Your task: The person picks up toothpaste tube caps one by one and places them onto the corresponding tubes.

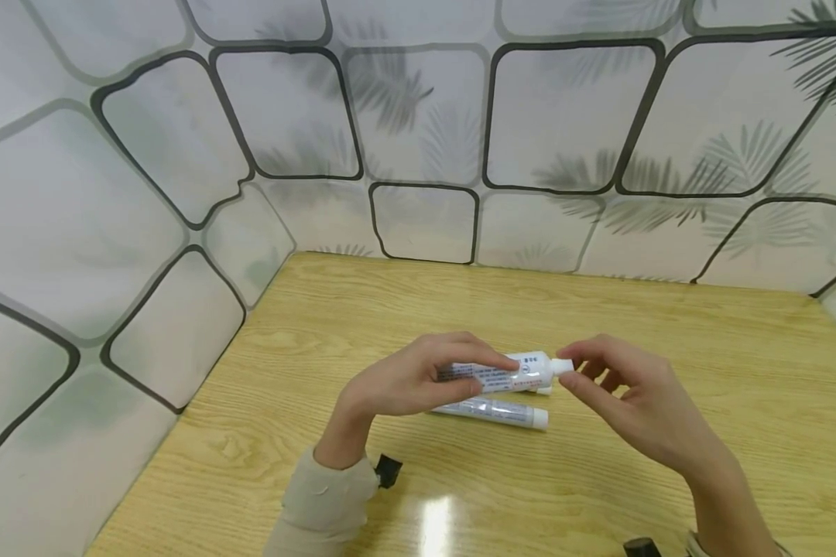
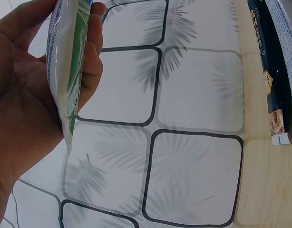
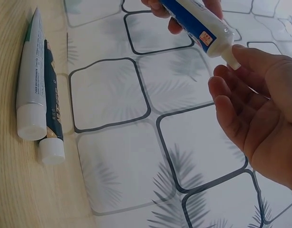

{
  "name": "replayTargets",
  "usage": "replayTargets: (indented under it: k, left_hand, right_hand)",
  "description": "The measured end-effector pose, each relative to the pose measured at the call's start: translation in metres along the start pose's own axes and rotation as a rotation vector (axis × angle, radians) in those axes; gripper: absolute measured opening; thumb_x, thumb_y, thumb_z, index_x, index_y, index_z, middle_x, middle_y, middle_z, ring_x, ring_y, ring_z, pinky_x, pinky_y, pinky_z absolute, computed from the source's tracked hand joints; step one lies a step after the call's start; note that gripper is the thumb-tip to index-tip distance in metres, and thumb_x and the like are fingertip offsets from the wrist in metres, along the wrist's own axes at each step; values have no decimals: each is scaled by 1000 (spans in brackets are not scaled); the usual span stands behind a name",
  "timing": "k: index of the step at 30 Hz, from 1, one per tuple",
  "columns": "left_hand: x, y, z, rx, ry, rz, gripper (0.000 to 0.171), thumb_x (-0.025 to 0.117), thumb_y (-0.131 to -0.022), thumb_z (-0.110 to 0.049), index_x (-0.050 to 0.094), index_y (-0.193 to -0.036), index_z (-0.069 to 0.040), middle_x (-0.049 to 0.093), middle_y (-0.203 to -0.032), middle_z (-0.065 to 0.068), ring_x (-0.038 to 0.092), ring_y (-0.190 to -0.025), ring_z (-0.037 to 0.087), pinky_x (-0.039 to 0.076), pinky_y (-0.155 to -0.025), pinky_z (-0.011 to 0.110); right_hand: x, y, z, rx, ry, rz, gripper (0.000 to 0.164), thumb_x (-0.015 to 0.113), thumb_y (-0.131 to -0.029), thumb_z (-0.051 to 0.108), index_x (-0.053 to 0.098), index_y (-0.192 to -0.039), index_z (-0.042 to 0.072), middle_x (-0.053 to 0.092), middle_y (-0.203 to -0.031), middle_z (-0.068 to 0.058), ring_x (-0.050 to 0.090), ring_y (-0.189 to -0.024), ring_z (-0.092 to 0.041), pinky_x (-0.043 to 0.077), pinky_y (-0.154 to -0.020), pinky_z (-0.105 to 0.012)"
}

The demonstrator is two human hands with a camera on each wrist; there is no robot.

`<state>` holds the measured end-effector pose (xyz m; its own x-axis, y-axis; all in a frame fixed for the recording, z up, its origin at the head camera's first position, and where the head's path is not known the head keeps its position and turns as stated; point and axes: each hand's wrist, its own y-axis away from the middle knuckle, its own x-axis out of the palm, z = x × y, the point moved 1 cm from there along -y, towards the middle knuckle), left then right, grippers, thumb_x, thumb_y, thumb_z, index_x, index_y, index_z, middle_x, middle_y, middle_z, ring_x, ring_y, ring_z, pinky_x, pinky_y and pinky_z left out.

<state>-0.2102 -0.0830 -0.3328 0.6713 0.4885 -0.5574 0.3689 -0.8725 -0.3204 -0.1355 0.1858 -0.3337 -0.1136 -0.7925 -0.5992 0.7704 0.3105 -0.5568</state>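
My left hand grips a white toothpaste tube round its body, its capped end facing right. In the left wrist view the tube shows a green side and its flat crimped end. The thumb and forefinger of my right hand pinch the white cap. The right wrist view shows a blue band on the held tube and my right hand at its cap. Below the held tube, a white tube lies on the table beside a dark tube, mostly hidden in the head view.
The wood-grain table meets a patterned wall covering at the back and on the left. A black piece sits at the left cuff, and another dark piece is near the right wrist.
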Motion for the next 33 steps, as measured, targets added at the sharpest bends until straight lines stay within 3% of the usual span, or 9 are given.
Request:
replayTargets:
  k: [19,33]
  left_hand:
    - [1,-2,-1,4,-16,9,33,58,-100,-7,61,-133,-4,63,-125,6,54,-96,11,49,-78,26]
    - [2,-1,-1,1,-26,-21,34,59,-100,-7,62,-133,-6,62,-124,4,52,-94,10,48,-76,25]
  right_hand:
    - [3,2,-2,-3,53,3,29,73,-83,-8,68,-102,14,64,-84,12,56,-68,-3,47,-59,-17]
    - [5,1,-4,-5,73,-28,28,72,-85,-6,68,-105,14,60,-80,12,51,-64,-2,41,-55,-15]
